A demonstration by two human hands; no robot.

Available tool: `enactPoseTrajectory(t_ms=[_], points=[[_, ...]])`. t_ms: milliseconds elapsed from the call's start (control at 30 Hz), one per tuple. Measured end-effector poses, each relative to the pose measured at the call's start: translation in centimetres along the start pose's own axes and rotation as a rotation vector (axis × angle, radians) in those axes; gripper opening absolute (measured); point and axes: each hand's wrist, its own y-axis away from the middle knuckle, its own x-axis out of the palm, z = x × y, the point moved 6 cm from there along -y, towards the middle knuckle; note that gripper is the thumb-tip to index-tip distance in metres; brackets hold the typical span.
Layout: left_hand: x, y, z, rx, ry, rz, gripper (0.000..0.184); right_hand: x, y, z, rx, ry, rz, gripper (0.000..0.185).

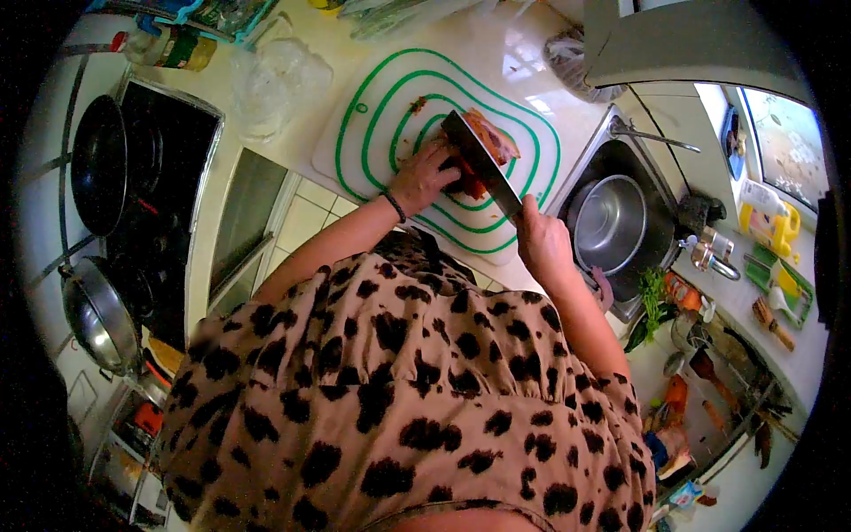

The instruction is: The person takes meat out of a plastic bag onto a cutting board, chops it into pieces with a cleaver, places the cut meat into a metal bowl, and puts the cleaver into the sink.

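Head view looks down on a person at a pale kitchen surface, where a white cutting board with green ring lines lies under both hands. The right hand has its grip closed around the handle of a broad knife, whose dark blade slants up and leftward across the board. Reddish-brown meat sits on the board and shows on both sides of the blade; how deep the edge goes is hidden. The left hand, a dark band at its wrist, is bent over the board just left of the blade, with fingers curled down by the meat. How far its grip is closed, and how firmly it has hold of the meat, I cannot tell. Small scraps lie near those fingers. Left of the board is a crumpled clear plastic bag, and beyond it a black pan. To the right, a metal bowl stands in the sink, beneath a slim tap.
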Motion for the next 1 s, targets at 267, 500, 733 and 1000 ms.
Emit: enactPoseTrajectory(t_ms=[267, 500, 733, 1000], points=[[-0.1, -0.5, 0.2, -0.050, 0.247, 0.059, 0.013, -0.3, -4.1, 2.3, -0.122, -0.056, -0.093, 0.023], [1.6, 0.5, 1.0, 0.033, 0.177, 0.100, 0.017, 0.1, -2.3, 0.5, -0.020, 0.044, 0.095, 0.025], [0.8, 0.1, 1.2, -0.055, 0.248, 0.125, 0.019, 0.3, -3.6, 1.5, -0.113, -0.068, -0.073, 0.021], [1.5, 0.0, 1.7, -0.117, 0.343, 0.144, 0.023, 3.4, -7.0, 1.7, -0.130, -0.055, -0.127, 0.030]])
